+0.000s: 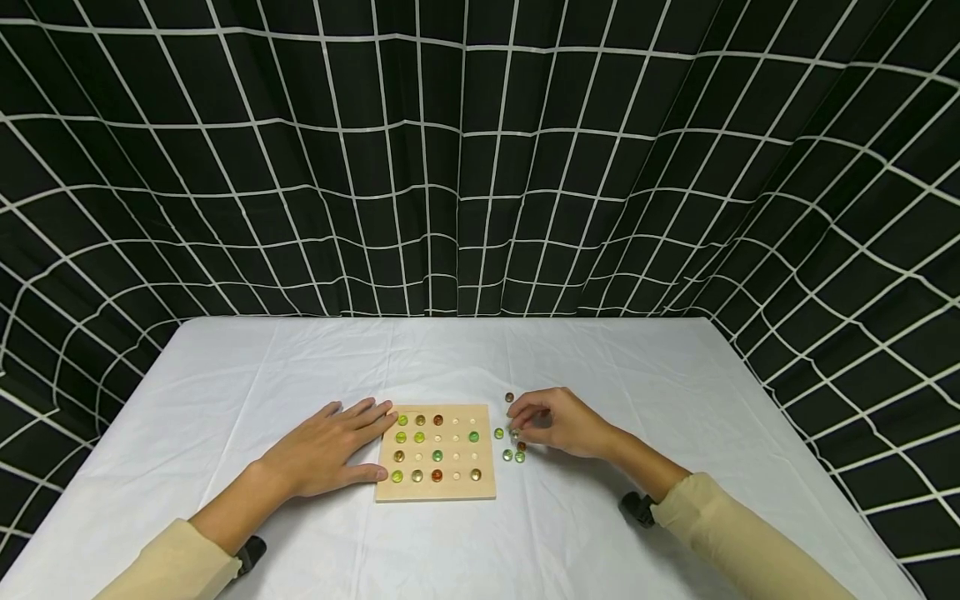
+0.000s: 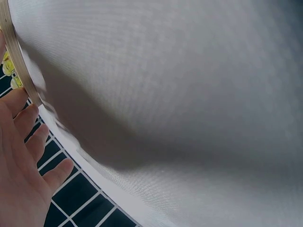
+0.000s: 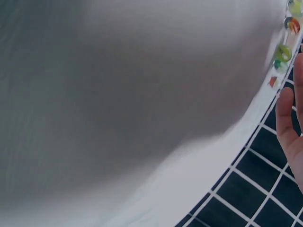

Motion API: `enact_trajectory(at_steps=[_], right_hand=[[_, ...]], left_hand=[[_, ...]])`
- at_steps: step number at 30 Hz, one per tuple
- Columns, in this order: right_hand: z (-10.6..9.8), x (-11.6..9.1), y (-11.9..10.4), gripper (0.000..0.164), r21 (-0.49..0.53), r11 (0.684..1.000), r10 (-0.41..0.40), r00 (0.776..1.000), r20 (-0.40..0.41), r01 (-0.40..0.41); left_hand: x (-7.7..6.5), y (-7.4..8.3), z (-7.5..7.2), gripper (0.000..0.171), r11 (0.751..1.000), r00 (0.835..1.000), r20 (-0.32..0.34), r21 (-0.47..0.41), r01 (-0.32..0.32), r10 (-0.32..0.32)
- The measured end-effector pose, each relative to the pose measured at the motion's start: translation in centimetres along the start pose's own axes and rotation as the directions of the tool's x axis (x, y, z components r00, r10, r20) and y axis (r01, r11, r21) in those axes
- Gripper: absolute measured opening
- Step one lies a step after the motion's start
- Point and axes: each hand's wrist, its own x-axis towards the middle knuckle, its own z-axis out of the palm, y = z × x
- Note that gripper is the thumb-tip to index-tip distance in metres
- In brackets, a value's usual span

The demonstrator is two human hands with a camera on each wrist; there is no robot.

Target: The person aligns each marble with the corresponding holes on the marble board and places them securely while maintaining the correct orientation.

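Observation:
A pale wooden board [image 1: 435,490] with rows of shallow round dimples lies on the table, many dimples holding glass marbles in green, amber, red and clear. My left hand [image 1: 330,450] rests at the board's left side, fingers spread, with fingertips at the upper left corner and the thumb at the lower left edge. To the right of the board, my right hand [image 1: 566,422] bends its fingers down and pinches a pale marble [image 1: 514,434] between thumb and fingertips. Loose marbles lie around it: a green one [image 1: 498,433], a dark amber one [image 1: 509,397] and a red-brown one [image 1: 521,447].
Two more green marbles, a left one [image 1: 507,455] and a right one [image 1: 520,457], sit just below the right hand. A white cloth [image 1: 600,533] covers the table. Behind and at both sides hangs a black curtain [image 1: 435,167] with a white grid.

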Motion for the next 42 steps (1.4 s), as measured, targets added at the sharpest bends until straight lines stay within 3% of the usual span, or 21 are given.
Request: enact_trajectory(at_steps=[9, 25, 42], right_hand=[[1.1, 1.1, -1.2, 0.021, 0.01, 0.999, -0.032, 0.999, 0.012, 0.032], [2.9, 2.2, -2.7, 0.022, 0.045, 0.997, -0.064, 0.993, 0.104, 0.059], [3.8, 2.5, -2.9, 0.023, -0.01, 0.998, -0.061, 0.991, 0.118, 0.062]], left_hand=[[-0.1, 0.0, 0.0, 0.081, 1.0, 1.0, 0.002, 0.001, 0.005, -0.005], [0.0, 0.0, 0.0, 0.082, 1.0, 1.0, -0.001, 0.008, -0.004, 0.004], [0.0, 0.0, 0.1, 0.082, 1.0, 1.0, 0.011, -0.003, 0.0, 0.0]])
